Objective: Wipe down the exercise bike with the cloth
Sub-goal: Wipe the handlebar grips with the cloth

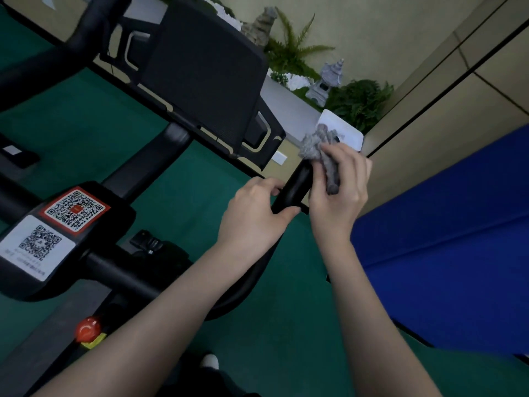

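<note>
Grey, shaggy cloth (313, 144) sits bunched over the tip of the right handlebar horn (294, 187) of the exercise bike (148, 164), pinched there by the right hand (340, 193), whose fingers curl round the fabric with a tail of it hanging down across the palm. The left hand (252, 216) is wrapped round the same horn just below, fingers and thumb closed on the black grip, steadying it.

The step looks like cleaning the horn's end. To do it well, I would spread the cloth so it wraps the bar fully, not just one side, then twist round the tip and draw down the grip in one stroke. The left hand covers the stretch that comes next, so it should slide lower or let go before the cloth arrives. The black console panel (200, 67) and the stem with QR stickers (74, 209) probably remain to be wiped
</note>
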`<action>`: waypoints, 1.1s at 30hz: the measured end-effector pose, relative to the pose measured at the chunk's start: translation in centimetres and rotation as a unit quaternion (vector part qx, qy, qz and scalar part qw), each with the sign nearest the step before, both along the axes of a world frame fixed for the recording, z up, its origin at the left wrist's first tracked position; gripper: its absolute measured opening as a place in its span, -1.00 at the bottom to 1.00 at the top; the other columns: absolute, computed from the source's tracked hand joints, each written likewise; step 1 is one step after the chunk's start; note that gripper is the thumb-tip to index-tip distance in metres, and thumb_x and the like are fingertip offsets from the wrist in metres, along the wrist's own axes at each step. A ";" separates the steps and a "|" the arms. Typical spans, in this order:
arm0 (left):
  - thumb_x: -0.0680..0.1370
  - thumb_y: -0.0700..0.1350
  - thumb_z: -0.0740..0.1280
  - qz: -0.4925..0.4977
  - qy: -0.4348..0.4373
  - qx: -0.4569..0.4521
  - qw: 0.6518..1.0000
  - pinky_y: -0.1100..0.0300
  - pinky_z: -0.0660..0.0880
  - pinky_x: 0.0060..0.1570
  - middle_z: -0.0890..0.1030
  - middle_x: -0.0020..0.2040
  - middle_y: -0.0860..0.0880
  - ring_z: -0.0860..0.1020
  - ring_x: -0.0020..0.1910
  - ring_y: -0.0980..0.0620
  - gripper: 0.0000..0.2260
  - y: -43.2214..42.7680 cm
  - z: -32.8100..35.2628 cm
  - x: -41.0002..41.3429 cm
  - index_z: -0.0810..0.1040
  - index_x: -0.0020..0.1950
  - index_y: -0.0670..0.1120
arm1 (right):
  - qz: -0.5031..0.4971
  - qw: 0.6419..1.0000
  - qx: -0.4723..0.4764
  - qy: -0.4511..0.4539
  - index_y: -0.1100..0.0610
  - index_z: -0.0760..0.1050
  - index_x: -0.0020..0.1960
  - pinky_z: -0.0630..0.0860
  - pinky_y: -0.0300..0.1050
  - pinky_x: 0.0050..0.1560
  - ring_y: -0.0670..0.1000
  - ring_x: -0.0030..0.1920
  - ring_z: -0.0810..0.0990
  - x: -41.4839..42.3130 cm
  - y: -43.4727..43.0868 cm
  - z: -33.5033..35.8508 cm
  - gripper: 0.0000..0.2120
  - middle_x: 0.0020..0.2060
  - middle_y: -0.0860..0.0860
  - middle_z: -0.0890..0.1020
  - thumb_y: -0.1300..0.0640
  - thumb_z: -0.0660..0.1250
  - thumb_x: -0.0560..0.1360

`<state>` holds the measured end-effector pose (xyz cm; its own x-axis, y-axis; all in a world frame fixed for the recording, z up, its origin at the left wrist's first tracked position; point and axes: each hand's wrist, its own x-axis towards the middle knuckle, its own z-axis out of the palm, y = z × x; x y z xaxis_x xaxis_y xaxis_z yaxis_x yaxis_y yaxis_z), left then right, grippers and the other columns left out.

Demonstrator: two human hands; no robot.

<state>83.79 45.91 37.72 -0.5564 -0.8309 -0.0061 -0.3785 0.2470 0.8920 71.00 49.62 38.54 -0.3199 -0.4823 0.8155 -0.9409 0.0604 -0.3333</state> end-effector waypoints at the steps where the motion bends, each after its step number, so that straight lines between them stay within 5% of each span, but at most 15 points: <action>1: 0.45 0.05 0.43 0.000 -0.003 -0.005 1.000 0.06 0.50 0.06 0.54 0.10 0.08 0.54 0.01 0.03 -0.65 0.0 0.0 0.0 0.53 0.21 0.03 | 0.001 1.000 -0.001 -0.007 0.32 0.59 0.06 0.45 -0.14 0.08 0.15 0.03 0.51 0.1 0.2 0.0 -0.84 -0.04 0.23 0.59 0.35 0.34 0.49; 7: 0.46 0.00 0.44 0.013 -0.005 -0.023 1.000 0.04 0.51 0.06 0.54 0.10 0.07 0.53 0.01 0.03 -0.65 0.2 -0.1 -0.1 0.53 0.22 0.01 | -0.010 0.999 -0.005 -0.043 0.27 0.59 0.07 0.42 -0.20 0.06 0.13 0.03 0.53 -1.7 -1.8 3.4 -0.84 -0.04 0.12 0.62 0.31 0.32 0.50; 12: 0.43 0.00 0.47 0.018 0.004 -0.012 1.000 0.08 0.50 0.06 0.54 0.05 0.12 0.53 -0.01 0.07 -0.66 0.1 -0.1 -0.1 0.55 0.18 0.03 | 0.095 0.983 0.148 0.052 0.25 0.61 0.06 0.38 -0.13 0.08 0.14 0.05 0.51 -2.5 -1.1 4.9 -0.85 -0.03 0.08 0.64 0.28 0.35 0.50; 17: 0.42 -0.01 0.48 0.020 0.010 -0.007 1.000 0.22 0.47 0.01 0.54 0.02 0.14 0.53 -0.09 0.12 -0.67 0.1 -0.2 -0.1 0.57 0.17 0.03 | 0.161 0.909 0.376 0.074 0.14 0.62 0.06 0.41 -0.04 0.11 0.06 0.08 0.54 -3.7 -4.0 8.8 -0.85 -0.02 0.03 0.66 0.21 0.34 0.51; 22: 0.41 -0.01 0.50 0.028 0.009 0.005 1.000 0.23 0.47 -0.02 0.55 0.02 0.14 0.55 -0.08 0.14 -0.65 0.3 -0.1 -0.1 0.57 0.18 0.05 | 0.218 0.799 0.557 0.054 0.11 0.64 0.01 0.36 -0.40 -0.15 -0.18 -0.19 0.53 -4.4 -6.5 11.3 -0.89 -0.19 -0.02 0.63 0.19 0.38 0.50; 24: 0.41 -0.01 0.50 0.032 0.012 0.012 0.999 0.23 0.47 -0.03 0.56 0.03 0.14 0.55 -0.07 0.16 -0.66 0.4 -0.1 -0.1 0.58 0.16 0.07 | 0.229 0.794 0.562 0.048 0.11 0.64 0.00 0.42 -0.29 -0.12 -0.12 -0.17 0.55 -5.0 -6.8 11.6 -0.90 -0.19 0.02 0.65 0.18 0.38 0.50; 28: 0.41 0.00 0.49 0.043 0.012 0.019 0.999 0.26 0.44 -0.02 0.55 0.02 0.19 0.54 -0.04 0.20 -0.68 0.6 -0.1 -0.1 0.57 0.15 0.11 | 0.225 0.844 0.486 -0.021 0.12 0.62 0.02 0.47 -0.24 -0.06 -0.10 -0.13 0.57 -6.9 -7.2 11.5 -0.88 -0.14 0.06 0.65 0.23 0.36 0.52; 33: 0.40 -0.01 0.49 0.056 0.015 0.024 0.998 0.48 0.36 -0.11 0.56 0.00 0.21 0.53 -0.05 0.25 -0.69 0.7 -0.2 -0.1 0.58 0.12 0.14 | 0.292 0.832 0.334 -0.332 0.22 0.54 0.11 0.54 -0.28 -0.05 -0.15 -0.16 0.62 -8.4 -5.4 8.7 -0.82 -0.13 0.03 0.63 0.34 0.31 0.52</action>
<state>83.65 46.64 37.48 -0.4604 -0.8872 -0.0311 -0.3737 0.1619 0.9133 62.63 44.23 47.24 -0.1447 -0.9886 0.0405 -0.4965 0.0371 -0.8673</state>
